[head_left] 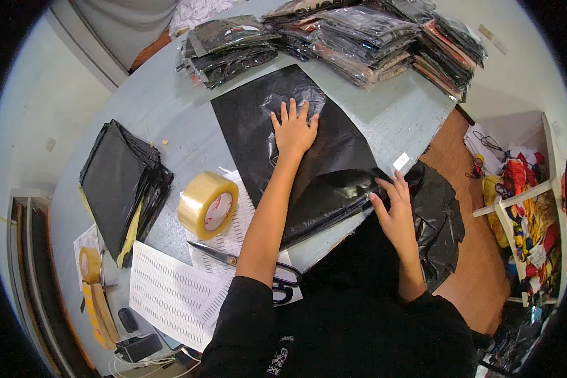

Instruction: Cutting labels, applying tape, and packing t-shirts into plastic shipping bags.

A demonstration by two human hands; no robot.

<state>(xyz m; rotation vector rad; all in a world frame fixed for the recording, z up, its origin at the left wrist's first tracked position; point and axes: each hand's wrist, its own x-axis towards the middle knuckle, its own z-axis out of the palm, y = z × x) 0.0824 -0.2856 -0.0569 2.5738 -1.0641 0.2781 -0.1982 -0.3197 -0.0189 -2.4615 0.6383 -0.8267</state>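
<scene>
A large black plastic bag (252, 120) lies across the grey table, with its near part folded over in a glossy flap (334, 195). My left hand (295, 135) presses flat on the bag's upper part, fingers spread. At the flap's right end, my right hand (395, 205) has its thumb and fingertips at the bag's edge, which looks lightly pinched between them. A small white label (400, 162) sits just beyond those fingers. Beside my left forearm stands a wide roll of clear tape (192, 205). Black-handled scissors (233, 258) lie partly under that forearm, on printed sheets (176, 290).
Stacks of plastic-wrapped garments (359, 38) line the far edge. Folded black bags (123, 183) lie at the left, near a smaller tape roll (89, 264) in a dispenser and a phone (138, 346) with cables. Black plastic (438, 220) hangs right of the table, before a shelf of colourful cloth (526, 189).
</scene>
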